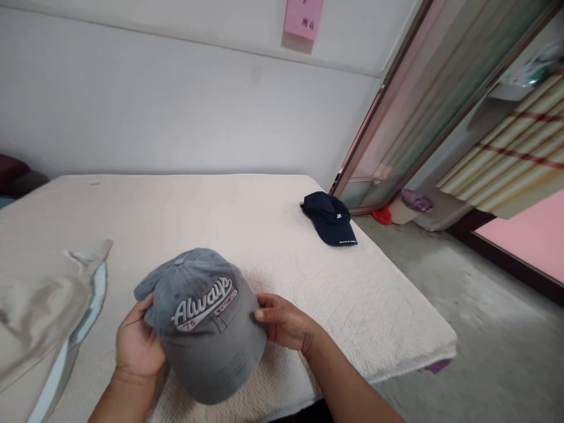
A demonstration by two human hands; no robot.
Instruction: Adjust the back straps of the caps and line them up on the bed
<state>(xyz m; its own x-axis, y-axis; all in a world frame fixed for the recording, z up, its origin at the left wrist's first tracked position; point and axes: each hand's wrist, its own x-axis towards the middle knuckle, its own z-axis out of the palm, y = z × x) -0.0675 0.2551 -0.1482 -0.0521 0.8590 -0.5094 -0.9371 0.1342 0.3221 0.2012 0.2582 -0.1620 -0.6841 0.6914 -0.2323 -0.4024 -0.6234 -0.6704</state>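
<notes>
A grey baseball cap [207, 346] with "Always" stitched on its front is held between my two hands, its brim pointing down toward me. My left hand [138, 343] grips the cap's left edge, with some of the fingers hidden behind and under it. On the other side, my right hand [282, 320] pinches the edge near the brim, thumb on the outside. The cap is over the cream textured cover [374, 329] of a bed or table. Farther off to the right, a navy blue cap [328, 217] lies on the same cover, brim toward me.
Crumpled beige cloth [39, 317] with a pale blue edge lies at the left. A white wall [185, 106] bounds the far side. Beyond the right edge are a grey floor [440, 288], a glass sliding door [383, 158] and a lined waste bin [405, 207].
</notes>
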